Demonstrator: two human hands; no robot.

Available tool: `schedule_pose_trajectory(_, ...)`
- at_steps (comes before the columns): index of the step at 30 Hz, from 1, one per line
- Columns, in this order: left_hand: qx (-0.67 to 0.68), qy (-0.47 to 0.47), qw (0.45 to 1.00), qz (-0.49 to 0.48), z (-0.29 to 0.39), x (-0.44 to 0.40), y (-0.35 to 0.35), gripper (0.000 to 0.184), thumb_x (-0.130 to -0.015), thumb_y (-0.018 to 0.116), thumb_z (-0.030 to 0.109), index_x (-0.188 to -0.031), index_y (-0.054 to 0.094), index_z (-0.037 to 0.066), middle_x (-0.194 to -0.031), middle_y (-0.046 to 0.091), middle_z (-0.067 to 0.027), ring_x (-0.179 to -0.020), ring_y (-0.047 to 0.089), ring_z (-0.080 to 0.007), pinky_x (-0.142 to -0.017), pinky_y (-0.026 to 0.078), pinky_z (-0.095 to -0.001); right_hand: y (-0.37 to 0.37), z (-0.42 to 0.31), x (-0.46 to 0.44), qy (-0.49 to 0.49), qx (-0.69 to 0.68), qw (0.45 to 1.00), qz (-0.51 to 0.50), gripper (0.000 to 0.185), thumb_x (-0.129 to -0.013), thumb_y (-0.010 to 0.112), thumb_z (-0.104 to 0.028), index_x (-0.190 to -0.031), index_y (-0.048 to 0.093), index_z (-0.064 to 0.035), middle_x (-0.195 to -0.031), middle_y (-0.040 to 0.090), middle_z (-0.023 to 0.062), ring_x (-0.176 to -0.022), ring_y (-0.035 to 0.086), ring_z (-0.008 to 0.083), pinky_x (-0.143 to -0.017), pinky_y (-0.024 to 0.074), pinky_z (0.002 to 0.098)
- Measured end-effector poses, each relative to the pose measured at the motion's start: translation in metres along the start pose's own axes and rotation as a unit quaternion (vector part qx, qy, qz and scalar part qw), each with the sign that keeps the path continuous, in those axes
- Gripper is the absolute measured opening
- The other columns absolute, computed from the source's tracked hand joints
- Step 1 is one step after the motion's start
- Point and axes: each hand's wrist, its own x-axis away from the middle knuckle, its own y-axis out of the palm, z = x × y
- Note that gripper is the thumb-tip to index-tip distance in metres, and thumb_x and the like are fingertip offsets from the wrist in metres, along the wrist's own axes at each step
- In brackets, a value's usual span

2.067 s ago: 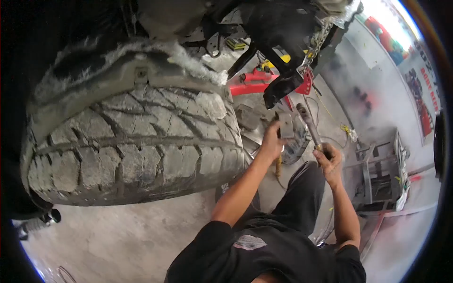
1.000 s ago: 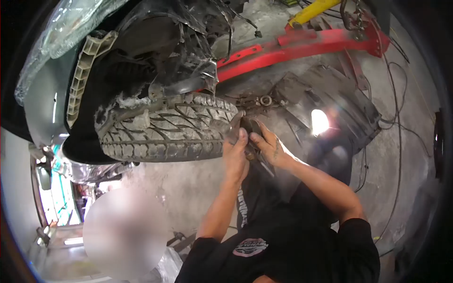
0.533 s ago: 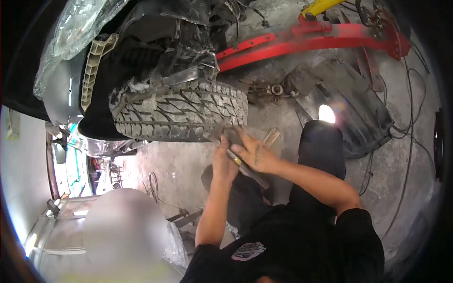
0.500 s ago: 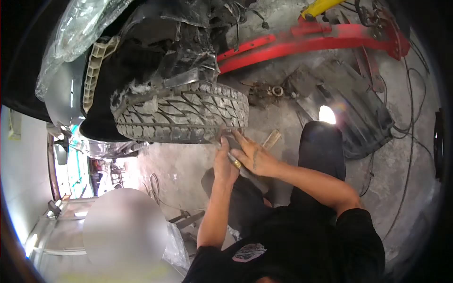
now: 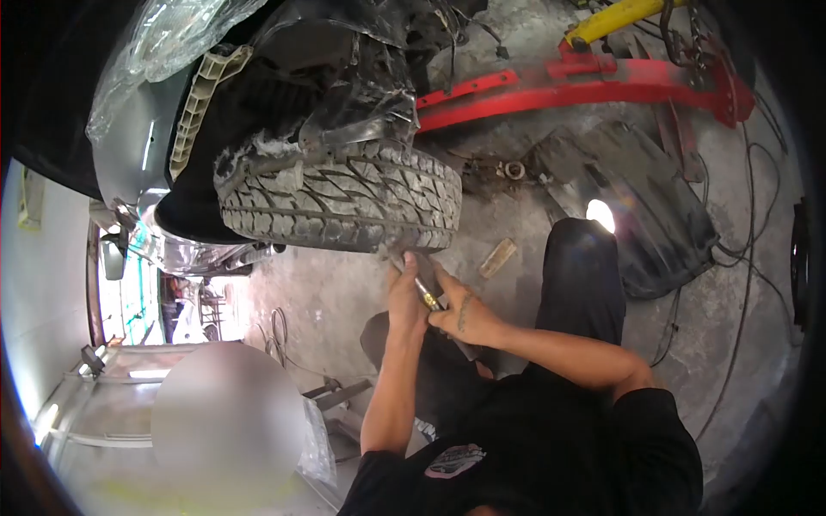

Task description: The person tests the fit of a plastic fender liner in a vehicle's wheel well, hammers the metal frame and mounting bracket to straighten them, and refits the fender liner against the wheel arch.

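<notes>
My left hand [image 5: 406, 301] is closed, thumb up, round a grey metal tool [image 5: 429, 299] with a gold-coloured band. From the other side my right hand [image 5: 469, 318] holds the same tool, its thumb against the shaft. The tool slants down to the right between my hands, and its upper end lies by the lower edge of a worn, dusty tyre [image 5: 344, 202]. Whether a second metal piece is in my left hand cannot be made out.
A red steel beam [image 5: 568, 93] with a yellow cylinder [image 5: 615, 21] stands behind. A dark plastic liner [image 5: 654, 215], a small wooden block [image 5: 498, 258] and cables [image 5: 747, 258] lie on the floor. My bent knee [image 5: 581, 267] is at the right.
The view has turned from the wall towards the tyre and red beam. My hands, apart at first, have come together at the tyre's lower edge, and the wooden block shows more fully.
</notes>
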Motion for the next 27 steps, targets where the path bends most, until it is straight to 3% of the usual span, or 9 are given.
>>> schedule_pose_trajectory(3,0.07,-0.035,0.997,0.0,-0.008,-0.004,0.0,0.041,-0.108,0.053,0.031,-0.14,0.047,0.006,-0.121,0.058,-0.0085,-0.11,0.06,-0.0215,-0.093,0.053,-0.0395,-0.038,-0.039,-0.004,0.198,-0.121,0.97,-0.078,0.092,-0.08,0.069,-0.017,-0.158,0.026,0.0025,-0.114,0.065,0.0337,-0.103,0.067,0.0424,-0.09,0.0533,0.0431)
schedule_pose_trajectory(9,0.069,-0.074,0.994,-0.041,-0.01,-0.011,0.021,0.054,-0.107,0.052,0.046,-0.141,0.046,0.005,-0.122,0.058,-0.01,-0.112,0.059,-0.0222,-0.097,0.05,-0.0376,-0.063,-0.053,-0.002,0.144,0.042,0.987,-0.053,0.087,-0.08,0.069,-0.019,-0.152,0.032,0.0095,-0.11,0.065,0.0378,-0.101,0.069,0.0431,-0.085,0.0547,0.0439)
schedule_pose_trajectory(12,-0.097,-0.023,0.994,-0.046,-0.014,-0.015,0.03,0.062,-0.106,0.052,0.05,-0.145,0.045,0.002,-0.131,0.056,-0.014,-0.121,0.056,-0.0241,-0.104,0.047,-0.0384,-0.063,-0.03,0.005,0.021,0.175,0.984,0.01,0.083,-0.08,0.066,-0.016,-0.154,0.034,0.0042,-0.088,0.068,0.026,-0.077,0.07,0.0314,-0.075,0.0547,0.0406)
schedule_pose_trajectory(15,-0.17,-0.003,0.985,-0.039,-0.015,-0.011,0.04,0.073,-0.103,0.055,0.055,-0.147,0.041,-0.001,-0.134,0.054,-0.016,-0.124,0.051,-0.0234,-0.107,0.041,-0.0355,-0.095,-0.059,-0.007,0.169,0.125,0.972,-0.106,0.074,-0.082,0.064,-0.016,-0.15,0.04,0.0019,-0.098,0.067,0.0272,-0.089,0.07,0.0345,-0.08,0.0535,0.0414)
schedule_pose_trajectory(17,-0.147,0.004,0.986,-0.078,-0.025,-0.022,0.028,0.082,-0.098,0.064,0.054,-0.15,0.038,-0.003,-0.138,0.051,-0.0182,-0.125,0.049,-0.0238,-0.109,0.038,-0.035,-0.096,-0.047,-0.005,0.155,0.053,0.984,-0.063,0.066,-0.086,0.06,-0.016,-0.147,0.043,0.0024,-0.108,0.066,0.0301,-0.101,0.068,0.0405,-0.087,0.0519,0.045)
schedule_pose_trajectory(20,-0.034,-0.028,0.991,-0.123,-0.024,-0.015,0.025,0.079,-0.097,0.07,0.047,-0.149,0.04,-0.003,-0.139,0.051,-0.0176,-0.127,0.049,-0.0248,-0.108,0.039,-0.0353,-0.09,-0.021,-0.003,0.106,-0.007,0.994,0.006,0.059,-0.089,0.058,-0.016,-0.144,0.046,0.0006,-0.108,0.066,0.0292,-0.102,0.066,0.0426,-0.089,0.0504,0.0467)
schedule_pose_trajectory(21,0.012,-0.04,0.992,-0.116,-0.028,-0.017,0.024,0.07,-0.096,0.072,0.036,-0.148,0.045,-0.001,-0.136,0.056,-0.0153,-0.123,0.053,-0.0238,-0.106,0.042,-0.0362,-0.088,-0.016,-0.002,0.084,-0.017,0.996,0.031,0.058,-0.089,0.057,-0.017,-0.144,0.047,-0.0005,-0.105,0.066,0.028,-0.1,0.066,0.0422,-0.089,0.0501,0.0466)
schedule_pose_trajectory(25,0.144,-0.138,0.977,-0.081,-0.043,-0.023,0.033,0.044,-0.097,0.067,0.023,-0.135,0.055,0.003,-0.12,0.065,-0.0119,-0.106,0.064,-0.0236,-0.094,0.052,-0.04,-0.085,-0.02,-0.006,0.065,0.051,0.995,0.053,0.053,-0.091,0.058,-0.018,-0.14,0.049,0.0007,-0.098,0.065,0.0251,-0.092,0.066,0.0385,-0.084,0.05,0.0462)
schedule_pose_trajectory(27,0.215,-0.184,0.956,-0.075,-0.041,-0.026,0.033,0.041,-0.099,0.061,0.023,-0.135,0.055,0.005,-0.12,0.063,-0.0114,-0.111,0.062,-0.0259,-0.096,0.05,-0.0425,-0.091,-0.029,-0.015,0.043,0.096,0.994,0.041,0.053,-0.091,0.058,-0.018,-0.14,0.049,0.0008,-0.095,0.064,0.0237,-0.09,0.066,0.0366,-0.081,0.0502,0.0456)
